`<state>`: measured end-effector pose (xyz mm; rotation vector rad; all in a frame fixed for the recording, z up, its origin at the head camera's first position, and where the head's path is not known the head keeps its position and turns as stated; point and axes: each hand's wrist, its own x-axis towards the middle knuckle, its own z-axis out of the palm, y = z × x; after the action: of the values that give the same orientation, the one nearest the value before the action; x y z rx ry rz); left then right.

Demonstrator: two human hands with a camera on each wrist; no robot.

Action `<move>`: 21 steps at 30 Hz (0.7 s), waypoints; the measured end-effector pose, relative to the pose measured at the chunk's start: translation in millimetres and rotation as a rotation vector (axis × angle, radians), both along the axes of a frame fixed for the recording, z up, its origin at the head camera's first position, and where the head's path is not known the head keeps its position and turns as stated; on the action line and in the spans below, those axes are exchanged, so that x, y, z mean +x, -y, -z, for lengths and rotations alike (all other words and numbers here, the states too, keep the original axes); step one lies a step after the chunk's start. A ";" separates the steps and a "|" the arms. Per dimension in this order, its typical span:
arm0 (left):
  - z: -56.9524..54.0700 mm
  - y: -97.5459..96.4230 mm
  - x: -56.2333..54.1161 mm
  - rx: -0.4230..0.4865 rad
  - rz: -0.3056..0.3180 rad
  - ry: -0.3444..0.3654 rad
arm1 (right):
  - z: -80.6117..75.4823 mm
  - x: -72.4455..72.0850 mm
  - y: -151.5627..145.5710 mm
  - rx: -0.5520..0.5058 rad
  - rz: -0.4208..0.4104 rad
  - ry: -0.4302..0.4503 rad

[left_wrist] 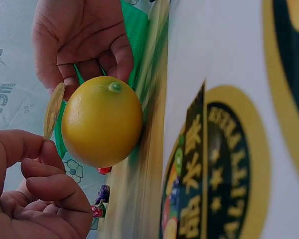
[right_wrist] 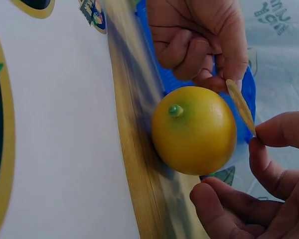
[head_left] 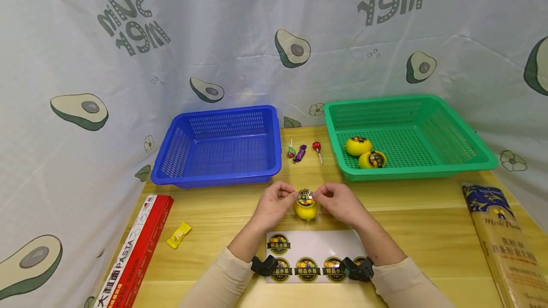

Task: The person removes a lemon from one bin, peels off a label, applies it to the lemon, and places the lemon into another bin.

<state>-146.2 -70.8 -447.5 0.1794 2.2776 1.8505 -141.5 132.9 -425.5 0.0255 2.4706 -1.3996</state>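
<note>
Between my two hands a round black-and-gold label sticker [head_left: 305, 197] is stretched just above a yellow lemon-like fruit [head_left: 306, 211] on the table. My left hand [head_left: 274, 205] pinches one side of the sticker between thumb and forefinger; my right hand [head_left: 340, 205] pinches the other. Edge-on, the sticker [left_wrist: 54, 110] appears apart from the fruit [left_wrist: 102, 122] in the left wrist view. The fruit's green stem nub [right_wrist: 175, 110] faces me. Under my forearms lies a white sticker sheet [head_left: 318, 241] with several labels on it, partly covered by the wrist cameras.
At the back left stands a blue basket [head_left: 231, 175]. A green basket [head_left: 411, 171] at the back right holds two labelled yellow fruits [head_left: 358, 146]. Candies [head_left: 300, 153] lie between them. A yellow-wrapped sweet [head_left: 179, 235] and red pasta box [head_left: 137, 251] lie left, a pasta bag [head_left: 505, 246] right.
</note>
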 end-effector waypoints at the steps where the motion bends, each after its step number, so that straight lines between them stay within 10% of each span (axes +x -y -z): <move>1: 0.2 0.1 0.0 0.004 0.000 -0.001 | 0.4 0.0 0.3 -0.003 0.000 0.006; 21: 3.6 -0.8 0.1 0.001 -0.001 0.019 | 6.5 -1.8 -0.4 -0.041 -0.001 0.038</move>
<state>-146.1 -70.0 -451.0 0.1601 2.2647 1.8463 -143.3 133.3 -432.0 0.0419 2.4108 -1.4358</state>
